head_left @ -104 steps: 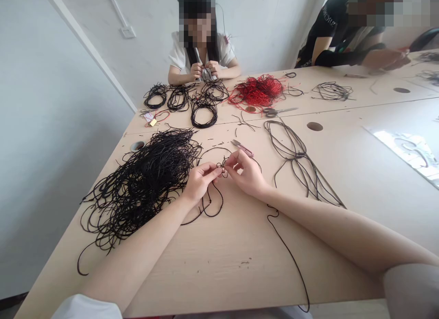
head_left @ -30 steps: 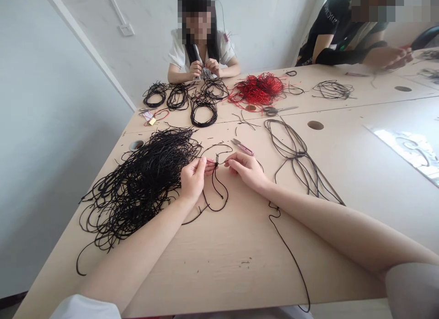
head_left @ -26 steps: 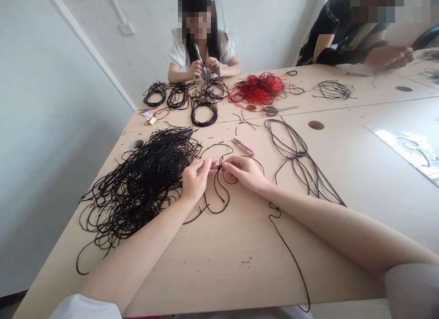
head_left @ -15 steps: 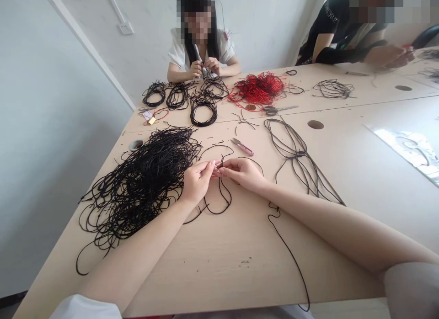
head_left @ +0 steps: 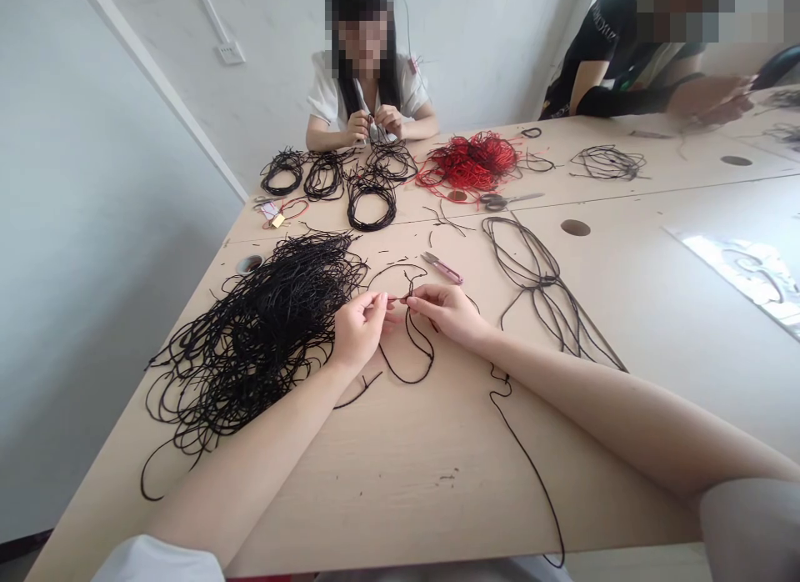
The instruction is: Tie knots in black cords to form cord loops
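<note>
Between my two hands a thin black cord (head_left: 432,354) is pinched, and its loop hangs down over the table. My left hand (head_left: 361,325) is closed, thumb against fingertips, on a short stretched piece of the cord. On the other side of a small gap, my right hand (head_left: 451,313) pinches the cord where strands cross. Just beyond my fingers, cord ends stick up. A big heap of black cords (head_left: 268,340) lies left of my left hand. Small pink-handled thread snips (head_left: 442,268) rest beyond my right hand.
A tied bundle of dark cords (head_left: 548,282) lies to the right. Farther back are coiled black cords (head_left: 372,207), a red cord pile (head_left: 472,161) and scissors (head_left: 497,202). A tape roll (head_left: 250,265) stands by the heap. Two people work across the table (head_left: 387,482).
My hands have drawn slightly apart, with the cord pulled straight between the fingertips. The hanging loop has swung a little to the right.
</note>
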`<state>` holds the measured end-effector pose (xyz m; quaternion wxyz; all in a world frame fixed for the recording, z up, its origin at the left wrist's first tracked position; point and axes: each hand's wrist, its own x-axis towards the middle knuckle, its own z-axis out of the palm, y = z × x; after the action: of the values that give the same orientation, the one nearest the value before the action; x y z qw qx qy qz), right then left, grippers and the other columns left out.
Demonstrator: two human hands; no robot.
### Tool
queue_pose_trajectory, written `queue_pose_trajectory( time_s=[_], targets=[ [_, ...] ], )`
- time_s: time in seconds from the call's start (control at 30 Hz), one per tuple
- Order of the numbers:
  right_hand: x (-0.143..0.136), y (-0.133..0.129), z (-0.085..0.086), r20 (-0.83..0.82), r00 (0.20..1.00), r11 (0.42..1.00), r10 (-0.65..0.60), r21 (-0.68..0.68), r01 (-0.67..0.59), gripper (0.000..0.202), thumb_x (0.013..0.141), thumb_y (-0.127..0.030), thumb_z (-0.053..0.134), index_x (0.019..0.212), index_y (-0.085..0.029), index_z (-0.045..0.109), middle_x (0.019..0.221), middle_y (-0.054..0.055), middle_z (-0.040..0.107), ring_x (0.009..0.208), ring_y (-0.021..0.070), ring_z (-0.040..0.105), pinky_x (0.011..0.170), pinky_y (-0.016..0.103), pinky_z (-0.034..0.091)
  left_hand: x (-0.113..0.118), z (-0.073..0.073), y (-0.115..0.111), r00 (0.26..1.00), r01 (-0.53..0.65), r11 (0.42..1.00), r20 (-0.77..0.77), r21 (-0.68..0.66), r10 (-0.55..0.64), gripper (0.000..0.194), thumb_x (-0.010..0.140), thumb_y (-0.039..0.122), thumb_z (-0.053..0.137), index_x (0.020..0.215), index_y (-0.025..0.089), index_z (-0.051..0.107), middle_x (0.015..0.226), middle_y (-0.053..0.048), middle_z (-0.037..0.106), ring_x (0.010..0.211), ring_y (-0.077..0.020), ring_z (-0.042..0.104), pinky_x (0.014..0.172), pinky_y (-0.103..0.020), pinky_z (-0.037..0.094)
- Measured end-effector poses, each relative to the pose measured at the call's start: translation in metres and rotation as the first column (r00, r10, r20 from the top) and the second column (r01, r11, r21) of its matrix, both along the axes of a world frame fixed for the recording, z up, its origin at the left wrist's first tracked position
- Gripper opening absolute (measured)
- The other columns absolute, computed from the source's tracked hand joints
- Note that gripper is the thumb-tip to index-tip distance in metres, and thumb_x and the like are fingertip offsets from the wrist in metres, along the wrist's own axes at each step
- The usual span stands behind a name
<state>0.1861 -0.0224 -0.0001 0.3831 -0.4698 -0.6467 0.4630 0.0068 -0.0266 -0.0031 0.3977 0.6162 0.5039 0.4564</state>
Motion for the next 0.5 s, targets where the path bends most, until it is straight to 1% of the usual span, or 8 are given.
queue_pose_trajectory(
  time_s=[0.07, 0.13, 0.23, 0.3, 0.4, 0.5],
  targets=[
    [0.0002, 0.0007, -0.0014, 0.029, 0.999, 0.999, 0.018, 0.032, -0.019, 0.030, 0.084, -0.045, 0.052, 0.078, -0.018, 0.065, 0.062, -0.002, 0.054, 0.054, 0.0100, 0.043, 0.052, 0.024, 0.033, 0.0000, 0.0011, -0.0018, 0.999, 0.050, 0.998, 0.016, -0.022, -0.050, 0.035, 0.086, 0.039, 0.054, 0.112, 0.017, 0.064, 0.107, -0.010, 0.069, 0.069, -0.0173, 0.070, 0.052, -0.026, 0.058],
    [-0.0002, 0.0011, -0.0028, 0.050, 0.998, 0.998, 0.033, 0.054, -0.035, 0.027, 0.084, -0.041, 0.053, 0.078, -0.018, 0.067, 0.066, 0.000, 0.060, 0.058, 0.0109, 0.049, 0.056, 0.024, 0.036, 0.0002, 0.0023, -0.0044, 0.993, 0.118, 0.992, 0.025, -0.033, -0.117, 0.038, 0.085, 0.036, 0.057, 0.117, 0.016, 0.062, 0.112, -0.011, 0.068, 0.074, -0.0188, 0.071, 0.061, -0.029, 0.060],
    [-0.0010, 0.0014, -0.0044, 0.061, 0.998, 0.998, 0.014, 0.053, -0.018, 0.024, 0.082, -0.039, 0.056, 0.079, -0.019, 0.068, 0.072, 0.001, 0.067, 0.063, 0.0123, 0.056, 0.059, 0.024, 0.040, 0.0007, 0.0029, -0.0070, 0.986, 0.165, 0.986, 0.009, -0.006, -0.165, 0.036, 0.080, 0.034, 0.064, 0.109, 0.012, 0.067, 0.107, -0.012, 0.070, 0.089, -0.0230, 0.069, 0.080, -0.035, 0.058],
    [-0.0012, 0.0015, -0.0049, 0.073, 0.997, 0.999, -0.004, 0.041, 0.001, 0.023, 0.080, -0.039, 0.058, 0.078, -0.019, 0.068, 0.072, 0.001, 0.067, 0.063, 0.0125, 0.057, 0.058, 0.024, 0.040, 0.0011, 0.0022, -0.0067, 0.987, 0.162, 0.987, 0.006, 0.006, -0.162, 0.036, 0.077, 0.032, 0.067, 0.107, 0.012, 0.069, 0.107, -0.012, 0.070, 0.095, -0.0242, 0.068, 0.087, -0.036, 0.056],
    [-0.0010, 0.0020, -0.0051, 0.084, 0.996, 0.999, -0.013, 0.034, 0.010, 0.022, 0.079, -0.039, 0.059, 0.079, -0.019, 0.068, 0.069, 0.000, 0.066, 0.061, 0.0119, 0.056, 0.058, 0.024, 0.041, 0.0017, -0.0006, -0.0036, 0.992, 0.124, 0.992, 0.009, -0.022, -0.123, 0.033, 0.076, 0.033, 0.068, 0.103, 0.013, 0.071, 0.106, -0.012, 0.071, 0.095, -0.0245, 0.068, 0.088, -0.037, 0.056],
    [-0.0006, 0.0027, -0.0054, 0.075, 0.997, 1.000, -0.008, 0.021, 0.006, 0.023, 0.081, -0.038, 0.057, 0.083, -0.019, 0.068, 0.070, 0.001, 0.066, 0.060, 0.0116, 0.054, 0.057, 0.024, 0.041, 0.0022, -0.0035, 0.0000, 0.994, 0.096, 0.990, 0.062, -0.105, -0.090, 0.032, 0.077, 0.035, 0.067, 0.099, 0.013, 0.071, 0.100, -0.011, 0.072, 0.088, -0.0240, 0.070, 0.082, -0.038, 0.058]
  ],
)
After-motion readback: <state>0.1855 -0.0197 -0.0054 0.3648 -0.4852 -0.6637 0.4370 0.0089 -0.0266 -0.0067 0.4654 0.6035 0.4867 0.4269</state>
